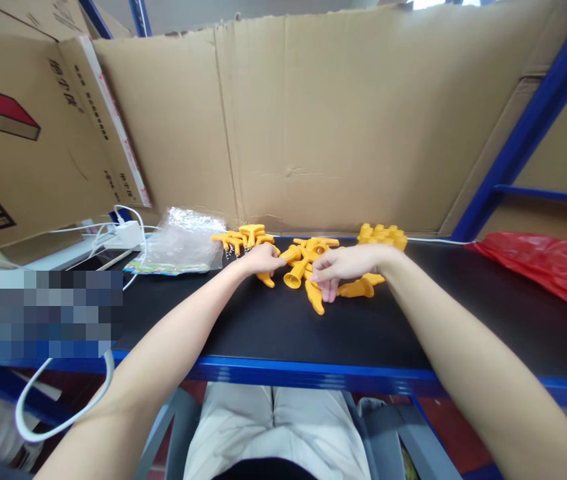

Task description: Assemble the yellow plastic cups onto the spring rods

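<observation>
Several yellow plastic parts (308, 257) lie in a loose heap on the black worktop (273, 327), in front of a cardboard wall. My left hand (261, 259) rests at the heap's left side with its fingers curled over a small yellow piece (266, 280). My right hand (341, 267) lies on the middle of the heap, fingers bent and pointing left and down onto a yellow piece (314, 297). What each hand grips is mostly hidden under the fingers. A further cluster of T-shaped yellow parts (243, 238) sits at the back left, and a blocky yellow stack (382, 235) at the back right.
A clear plastic bag (183, 241) lies left of the heap. A white charger with cables (126, 232) sits further left. A red plastic bag (548, 267) covers the right end of the worktop. Cardboard sheets (333, 120) wall the back; a blue rack post (528, 127) rises at right.
</observation>
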Tool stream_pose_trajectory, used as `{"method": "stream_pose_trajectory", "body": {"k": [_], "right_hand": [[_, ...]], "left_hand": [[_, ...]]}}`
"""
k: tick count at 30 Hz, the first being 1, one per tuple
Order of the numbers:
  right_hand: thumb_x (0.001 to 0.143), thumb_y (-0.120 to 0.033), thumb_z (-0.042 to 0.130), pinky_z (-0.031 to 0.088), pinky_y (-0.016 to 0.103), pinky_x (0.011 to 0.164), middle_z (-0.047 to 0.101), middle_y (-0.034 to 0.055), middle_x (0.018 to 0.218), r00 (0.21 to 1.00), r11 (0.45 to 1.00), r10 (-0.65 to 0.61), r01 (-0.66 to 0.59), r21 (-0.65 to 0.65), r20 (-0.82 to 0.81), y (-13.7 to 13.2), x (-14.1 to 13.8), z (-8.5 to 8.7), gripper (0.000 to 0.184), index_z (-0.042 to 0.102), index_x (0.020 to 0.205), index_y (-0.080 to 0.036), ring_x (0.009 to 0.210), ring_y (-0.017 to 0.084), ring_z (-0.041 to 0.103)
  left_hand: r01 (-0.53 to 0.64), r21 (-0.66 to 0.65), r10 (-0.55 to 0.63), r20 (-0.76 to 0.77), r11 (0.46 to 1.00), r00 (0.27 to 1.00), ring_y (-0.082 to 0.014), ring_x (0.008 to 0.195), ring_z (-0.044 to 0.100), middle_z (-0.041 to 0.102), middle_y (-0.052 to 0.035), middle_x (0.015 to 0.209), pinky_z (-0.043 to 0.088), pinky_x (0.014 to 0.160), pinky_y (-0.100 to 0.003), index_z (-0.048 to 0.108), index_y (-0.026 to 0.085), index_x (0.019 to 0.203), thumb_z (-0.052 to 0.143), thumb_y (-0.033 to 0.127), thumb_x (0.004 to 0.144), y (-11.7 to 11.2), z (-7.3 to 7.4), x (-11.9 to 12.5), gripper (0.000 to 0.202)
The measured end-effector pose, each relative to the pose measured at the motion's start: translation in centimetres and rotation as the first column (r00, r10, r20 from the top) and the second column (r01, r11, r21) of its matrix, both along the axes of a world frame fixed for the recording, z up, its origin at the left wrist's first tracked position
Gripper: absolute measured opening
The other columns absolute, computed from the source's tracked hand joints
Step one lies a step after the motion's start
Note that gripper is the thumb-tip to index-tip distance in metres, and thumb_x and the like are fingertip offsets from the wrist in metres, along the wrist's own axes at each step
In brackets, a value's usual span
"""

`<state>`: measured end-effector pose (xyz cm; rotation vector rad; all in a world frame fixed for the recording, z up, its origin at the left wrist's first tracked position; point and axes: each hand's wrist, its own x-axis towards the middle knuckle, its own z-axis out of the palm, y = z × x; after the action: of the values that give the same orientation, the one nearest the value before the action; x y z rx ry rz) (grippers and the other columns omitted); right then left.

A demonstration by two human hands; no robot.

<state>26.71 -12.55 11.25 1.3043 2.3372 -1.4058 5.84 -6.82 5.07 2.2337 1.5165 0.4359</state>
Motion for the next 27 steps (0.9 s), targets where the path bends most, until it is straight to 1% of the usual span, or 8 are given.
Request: {"method": "stream_pose_trajectory", "body": {"k": [5,7,10,12,15,18,22,27], "right_hand": [[0.08,-0.044,0.049,0.047,0.03,0.071,0.066,0.0053,0.071,1.0,0.998,-0.009,0.007,0.067,0.024,0.0,-0.1,0.1,0.027,0.049,0.071,-0.018,0.073,0.018,0.064],[0.079,-0.038,0.05,0.046,0.029,0.069,0.065,0.0043,0.071,0.998,0.986,-0.002,-0.009,0.165,0.068,0.1,0.1,0.1,0.022,0.05,0.07,-0.018,0.071,0.017,0.063],[0.07,-0.032,0.06,0.043,0.029,0.065,0.064,0.0033,0.076,0.972,0.92,-0.037,-0.058,0.387,0.233,0.4,0.7,0.0,0.014,0.054,0.071,-0.019,0.073,0.018,0.06],[0.063,-0.03,0.066,0.042,0.029,0.064,0.064,0.0031,0.082,0.943,0.886,-0.072,-0.089,0.455,0.325,0.8,1.1,-0.2,0.019,0.058,0.076,-0.019,0.076,0.019,0.059],[0.057,-0.03,0.071,0.041,0.029,0.063,0.063,0.0027,0.086,0.915,0.904,-0.062,-0.118,0.412,0.399,1.3,1.2,-0.7,0.028,0.06,0.08,-0.018,0.076,0.019,0.057],[0.057,-0.029,0.07,0.039,0.029,0.061,0.063,0.002,0.081,0.911,0.913,-0.029,-0.144,0.383,0.411,1.4,0.9,-1.2,0.024,0.061,0.076,-0.018,0.072,0.019,0.056],[0.061,-0.023,0.063,0.038,0.028,0.06,0.063,0.0016,0.078,0.924,0.891,-0.033,-0.145,0.431,0.38,0.9,0.5,-1.1,0.014,0.062,0.074,-0.018,0.069,0.017,0.055],[0.061,-0.017,0.06,0.039,0.029,0.06,0.062,0.0021,0.082,0.921,0.827,-0.141,-0.093,0.554,0.364,0.7,0.6,-0.9,0.017,0.06,0.078,-0.02,0.072,0.019,0.056]], "left_hand": [[-0.077,0.206,0.108,-0.144,0.975,0.984,-0.0169,0.059,0.056,0.058,-0.0041,0.055,0.038,0.057,-0.027,0.053,0.017,0.055,0.051,0.036,0.069,-0.7,0.9,0.1,0.024],[-0.099,0.317,0.161,-0.175,0.943,0.971,-0.0209,0.067,0.058,0.059,-0.0051,0.058,0.039,0.064,-0.031,0.053,0.017,0.057,0.051,0.036,0.069,-0.9,1.3,0.1,0.022],[-0.106,0.43,0.198,-0.175,0.897,0.964,-0.0262,0.075,0.059,0.06,-0.0068,0.062,0.038,0.075,-0.039,0.054,0.017,0.061,0.049,0.036,0.071,-1.0,1.6,0.1,0.023],[-0.106,0.477,0.213,-0.176,0.872,0.961,-0.0276,0.077,0.059,0.062,-0.0077,0.066,0.036,0.079,-0.043,0.055,0.017,0.065,0.047,0.036,0.073,-1.0,1.7,0.1,0.023],[-0.111,0.5,0.229,-0.181,0.859,0.956,-0.0269,0.079,0.059,0.064,-0.0083,0.072,0.035,0.08,-0.042,0.057,0.016,0.071,0.044,0.034,0.076,-1.0,1.8,0.2,0.022],[-0.12,0.493,0.226,-0.161,0.862,0.961,-0.0256,0.08,0.059,0.064,-0.0081,0.076,0.035,0.081,-0.041,0.057,0.016,0.075,0.043,0.034,0.078,-1.0,1.8,0.2,0.023],[-0.114,0.495,0.212,-0.146,0.862,0.966,-0.025,0.08,0.058,0.064,-0.0072,0.077,0.035,0.081,-0.041,0.057,0.017,0.078,0.041,0.034,0.079,-0.8,1.7,0.1,0.024],[-0.085,0.525,0.181,-0.135,0.847,0.974,-0.0241,0.079,0.058,0.065,-0.0075,0.08,0.035,0.082,-0.041,0.057,0.017,0.084,0.04,0.032,0.08,-0.8,1.6,0.1,0.023]]}}
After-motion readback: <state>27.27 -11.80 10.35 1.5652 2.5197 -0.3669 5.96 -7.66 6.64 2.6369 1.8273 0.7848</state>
